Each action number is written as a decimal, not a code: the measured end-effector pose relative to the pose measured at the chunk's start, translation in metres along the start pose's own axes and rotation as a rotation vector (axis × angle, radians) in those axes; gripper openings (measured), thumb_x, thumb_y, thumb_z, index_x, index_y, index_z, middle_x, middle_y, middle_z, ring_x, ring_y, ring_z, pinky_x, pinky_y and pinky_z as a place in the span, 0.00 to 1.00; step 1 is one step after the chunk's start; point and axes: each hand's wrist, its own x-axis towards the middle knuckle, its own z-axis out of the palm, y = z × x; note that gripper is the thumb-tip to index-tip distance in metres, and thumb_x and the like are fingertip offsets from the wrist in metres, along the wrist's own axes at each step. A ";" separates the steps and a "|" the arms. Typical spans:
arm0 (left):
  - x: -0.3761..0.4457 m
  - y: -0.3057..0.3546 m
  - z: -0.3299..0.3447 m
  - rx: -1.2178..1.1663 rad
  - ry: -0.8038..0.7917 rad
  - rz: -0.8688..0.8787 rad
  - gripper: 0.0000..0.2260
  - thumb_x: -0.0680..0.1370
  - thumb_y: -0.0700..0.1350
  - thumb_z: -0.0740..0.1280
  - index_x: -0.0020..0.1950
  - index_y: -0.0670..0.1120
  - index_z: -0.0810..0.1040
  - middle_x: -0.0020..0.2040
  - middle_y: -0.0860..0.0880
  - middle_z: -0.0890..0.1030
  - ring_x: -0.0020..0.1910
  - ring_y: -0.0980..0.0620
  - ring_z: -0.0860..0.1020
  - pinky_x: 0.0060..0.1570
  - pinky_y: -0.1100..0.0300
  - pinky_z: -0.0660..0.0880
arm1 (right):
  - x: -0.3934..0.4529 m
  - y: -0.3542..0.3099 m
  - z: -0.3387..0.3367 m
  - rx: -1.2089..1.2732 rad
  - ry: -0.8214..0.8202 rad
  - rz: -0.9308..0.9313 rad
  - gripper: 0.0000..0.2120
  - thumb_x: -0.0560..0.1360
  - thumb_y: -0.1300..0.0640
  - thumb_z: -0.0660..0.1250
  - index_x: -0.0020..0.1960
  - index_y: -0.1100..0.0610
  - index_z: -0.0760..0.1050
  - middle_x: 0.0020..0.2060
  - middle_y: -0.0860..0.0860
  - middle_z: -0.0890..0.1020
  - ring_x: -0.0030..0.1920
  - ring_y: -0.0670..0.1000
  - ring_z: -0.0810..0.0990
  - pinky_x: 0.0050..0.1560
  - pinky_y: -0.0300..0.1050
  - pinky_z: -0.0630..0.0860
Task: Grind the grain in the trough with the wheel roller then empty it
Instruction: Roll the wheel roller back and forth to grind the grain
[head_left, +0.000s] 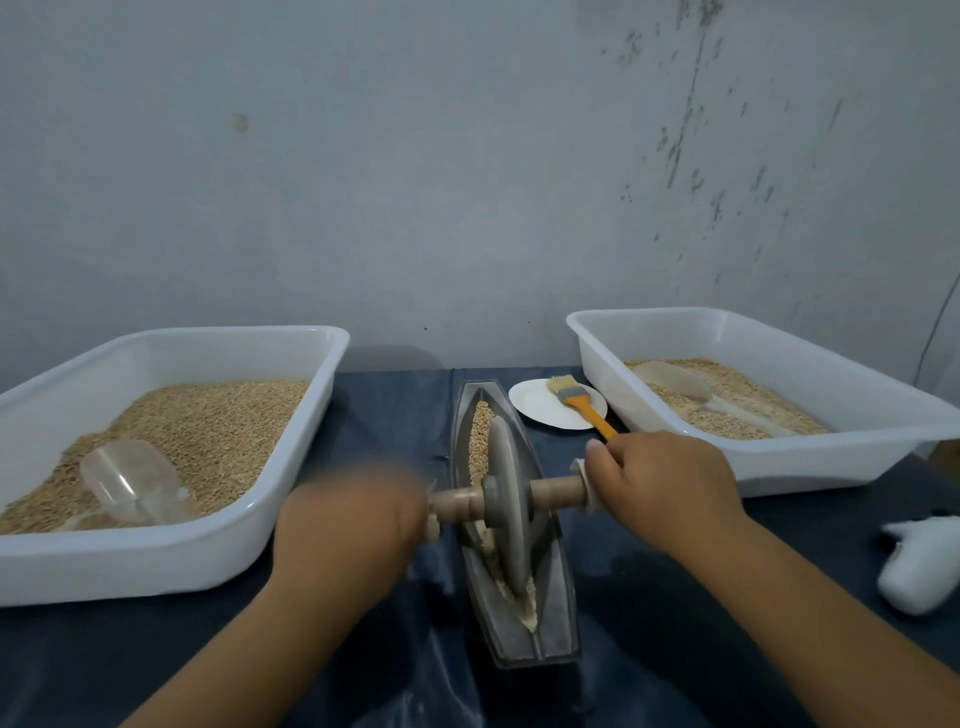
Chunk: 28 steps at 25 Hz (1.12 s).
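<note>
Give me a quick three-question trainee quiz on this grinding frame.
1. True or false: both hands grip the roller by its wooden handles.
2. Where does the brush lie? A) in the left bin B) on the plate C) in the trough
3. Fill in: each bin holds grain and a clear ____.

Key
1. True: the left hand and right hand each hold one handle, with the wheel down in the trough.
2. B; its bristles are over the plate.
3. Scoop: one scoop in the left bin, another scoop in the right bin.
</note>
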 end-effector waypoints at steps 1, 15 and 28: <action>0.002 0.001 0.000 0.004 0.059 0.025 0.15 0.77 0.49 0.59 0.30 0.49 0.70 0.23 0.54 0.65 0.19 0.54 0.64 0.20 0.63 0.63 | 0.000 -0.001 0.000 -0.004 0.011 0.007 0.27 0.74 0.39 0.44 0.29 0.49 0.72 0.23 0.48 0.73 0.25 0.46 0.72 0.28 0.42 0.70; 0.006 0.001 0.006 0.069 0.112 0.074 0.21 0.77 0.52 0.41 0.36 0.50 0.72 0.28 0.55 0.69 0.24 0.53 0.68 0.25 0.61 0.65 | 0.001 -0.005 0.001 -0.041 0.098 -0.024 0.25 0.79 0.42 0.47 0.29 0.49 0.71 0.22 0.47 0.72 0.25 0.45 0.71 0.30 0.42 0.67; 0.013 0.006 0.000 0.007 0.169 -0.006 0.22 0.76 0.54 0.41 0.32 0.51 0.70 0.26 0.54 0.67 0.24 0.54 0.67 0.27 0.60 0.67 | -0.005 0.000 0.014 0.014 0.111 0.045 0.26 0.77 0.41 0.44 0.28 0.49 0.69 0.22 0.47 0.71 0.24 0.45 0.70 0.29 0.41 0.64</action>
